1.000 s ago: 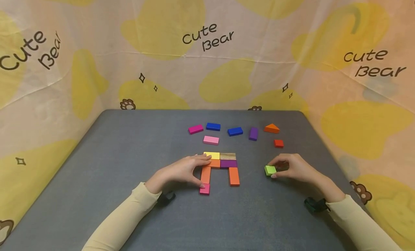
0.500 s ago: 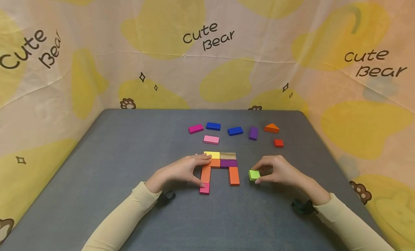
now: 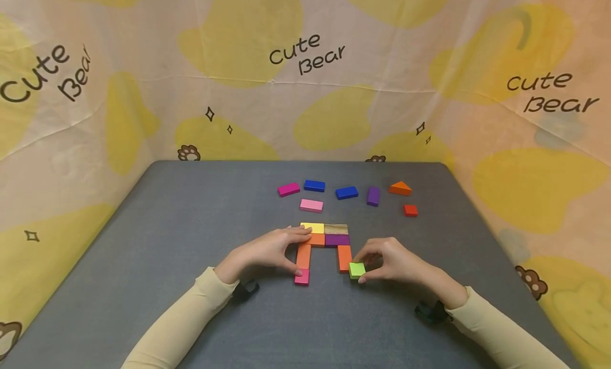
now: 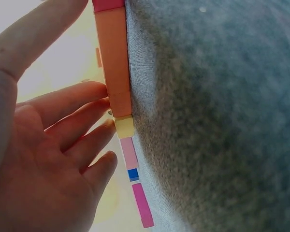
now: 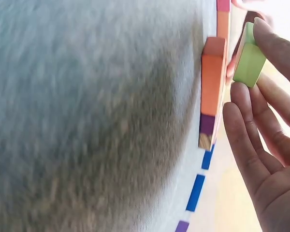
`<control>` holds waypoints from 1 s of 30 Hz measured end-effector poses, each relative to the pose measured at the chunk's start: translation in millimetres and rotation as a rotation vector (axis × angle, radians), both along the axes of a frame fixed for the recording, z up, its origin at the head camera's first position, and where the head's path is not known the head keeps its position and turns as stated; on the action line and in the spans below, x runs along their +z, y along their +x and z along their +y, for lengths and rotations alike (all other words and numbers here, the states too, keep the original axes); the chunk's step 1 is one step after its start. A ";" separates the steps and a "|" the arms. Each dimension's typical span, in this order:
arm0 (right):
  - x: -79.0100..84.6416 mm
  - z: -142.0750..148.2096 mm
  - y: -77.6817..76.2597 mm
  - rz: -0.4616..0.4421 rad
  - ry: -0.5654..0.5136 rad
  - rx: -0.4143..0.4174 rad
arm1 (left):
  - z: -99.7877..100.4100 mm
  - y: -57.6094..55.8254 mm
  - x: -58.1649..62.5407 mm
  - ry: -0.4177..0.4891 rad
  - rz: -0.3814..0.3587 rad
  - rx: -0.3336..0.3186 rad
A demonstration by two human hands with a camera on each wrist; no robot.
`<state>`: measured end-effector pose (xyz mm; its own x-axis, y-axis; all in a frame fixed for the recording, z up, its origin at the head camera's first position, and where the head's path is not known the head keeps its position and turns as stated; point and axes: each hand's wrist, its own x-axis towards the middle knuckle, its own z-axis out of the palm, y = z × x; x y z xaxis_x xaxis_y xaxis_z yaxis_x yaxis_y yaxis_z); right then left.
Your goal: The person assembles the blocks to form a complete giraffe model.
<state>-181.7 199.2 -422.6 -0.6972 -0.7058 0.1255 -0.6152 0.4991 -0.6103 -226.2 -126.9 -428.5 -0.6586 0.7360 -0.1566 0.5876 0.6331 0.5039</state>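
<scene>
Between thumb and fingertips, my right hand [image 3: 395,258] pinches a lime-green block [image 3: 357,270]. In the right wrist view the green block [image 5: 250,63] hangs off the table, near the end of the right orange block [image 3: 344,258]. My left hand [image 3: 271,251] rests on the left side of a flat block layout. Its thumb touches a small pink-red block [image 3: 302,277]; its fingers lie on the yellow block [image 3: 315,228] and the upper orange block [image 3: 317,240]. Another orange block [image 3: 303,256] forms the left leg. A wood-grain block [image 3: 336,229] and a purple block [image 3: 337,240] complete the top rows.
Behind the layout lie a magenta block [image 3: 288,189], two blue blocks [image 3: 314,185], a light pink block [image 3: 312,205], a second purple block [image 3: 374,196], an orange triangle [image 3: 400,188] and a red block [image 3: 410,210]. A patterned cloth surrounds the grey table [image 3: 215,199].
My right hand has carried the lime-green block left and toward me, from the right of the layout to the near end of the right orange block. The left hand has stayed in place.
</scene>
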 end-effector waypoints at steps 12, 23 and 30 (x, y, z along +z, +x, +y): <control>-5.8 -13.8 1.1 -0.083 0.087 -0.019 | 1.4 0.6 1.2 -0.018 -0.007 0.008; -10.3 -15.7 2.2 -0.055 0.060 0.012 | 1.5 0.3 0.9 -0.015 -0.011 0.006; -7.9 -9.9 3.4 -0.053 0.098 -0.029 | 0.6 0.4 1.2 -0.008 -0.014 0.005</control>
<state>-178.3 189.3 -430.4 -0.7211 -0.6926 0.0191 -0.5678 0.5749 -0.5891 -225.8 -126.3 -427.3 -0.6598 0.7316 -0.1715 0.5777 0.6398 0.5069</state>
